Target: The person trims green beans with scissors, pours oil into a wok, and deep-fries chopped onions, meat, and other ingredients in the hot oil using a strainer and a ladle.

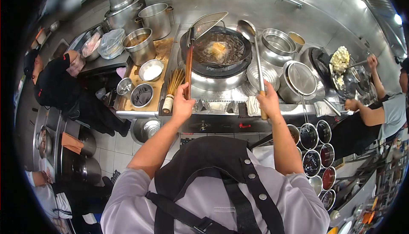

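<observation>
My left hand (183,106) is closed round the wooden handle of a wire mesh strainer (209,23), whose basket is tilted over the back left rim of a wok (200,55). Golden food (217,50) lies in the bubbling dark oil at the wok's middle. On the right, my right hand (269,99) grips the wooden end of a long metal ladle (246,29); its bowl is raised near the wok's back right edge. A perforated skimmer (263,77) lies under the ladle's shaft. Beside my left hand stands a bamboo brush (172,90).
Metal pots (139,42) and bowls (151,70) stand at the left. Sauce containers (312,163) line the lower right. A co-worker (383,110) tosses food at another wok on the right. Other people are at the left (55,80) and lower left.
</observation>
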The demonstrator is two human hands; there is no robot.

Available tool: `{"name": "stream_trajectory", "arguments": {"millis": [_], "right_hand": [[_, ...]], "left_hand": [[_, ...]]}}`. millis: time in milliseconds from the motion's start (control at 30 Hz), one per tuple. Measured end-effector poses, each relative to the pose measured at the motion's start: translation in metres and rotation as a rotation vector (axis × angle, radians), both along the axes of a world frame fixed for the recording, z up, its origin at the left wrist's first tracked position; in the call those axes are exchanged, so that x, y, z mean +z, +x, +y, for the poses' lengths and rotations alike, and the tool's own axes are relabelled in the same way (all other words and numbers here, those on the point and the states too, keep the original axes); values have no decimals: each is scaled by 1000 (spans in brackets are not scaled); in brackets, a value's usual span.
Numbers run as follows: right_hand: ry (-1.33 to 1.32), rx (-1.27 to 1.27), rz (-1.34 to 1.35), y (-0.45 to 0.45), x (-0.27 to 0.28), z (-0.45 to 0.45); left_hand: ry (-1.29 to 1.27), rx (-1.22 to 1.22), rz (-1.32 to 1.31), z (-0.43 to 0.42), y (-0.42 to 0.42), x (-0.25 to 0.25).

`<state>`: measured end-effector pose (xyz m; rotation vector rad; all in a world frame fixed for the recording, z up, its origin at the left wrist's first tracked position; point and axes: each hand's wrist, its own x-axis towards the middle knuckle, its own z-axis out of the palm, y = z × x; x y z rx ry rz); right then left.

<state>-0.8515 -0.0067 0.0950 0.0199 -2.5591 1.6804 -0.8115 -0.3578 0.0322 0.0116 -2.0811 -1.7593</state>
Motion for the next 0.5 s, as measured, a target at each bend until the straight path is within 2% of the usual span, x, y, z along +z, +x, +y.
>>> {"name": "stream_trajectory", "arguments": {"millis": [133, 200, 233, 267, 300, 333, 367, 400, 433, 467, 500], "right_hand": [[-19, -29, -18, 19, -32, 49], [6, -106, -87, 31, -54, 67], [3, -112, -88, 39, -61, 72], [84, -135, -138, 48, -69, 77], [164, -159, -189, 59, -77, 81], [422, -154, -9, 64, -90, 83], [476, -166, -79, 69, -103, 87], [529, -177, -148, 75, -108, 82], [622, -191, -196, 79, -117, 79], [614, -197, -194, 83, -126, 78], [487, -162, -142, 87, -142, 77]], "left_hand": [[-37, 42, 41, 1, -30, 1], [196, 44, -200, 9, -33, 19], [316, 3, -229, 17, -24, 40], [311, -4, -233, 20, -21, 47], [488, -53, -206, 22, -20, 52], [664, -101, -180, 24, -20, 54], [786, -110, -162, 24, -21, 55], [779, -116, -166, 23, -20, 57], [951, -156, -163, 20, -19, 61], [1122, -197, -158, 15, -18, 65], [1237, -229, -138, 8, -23, 60]]}}
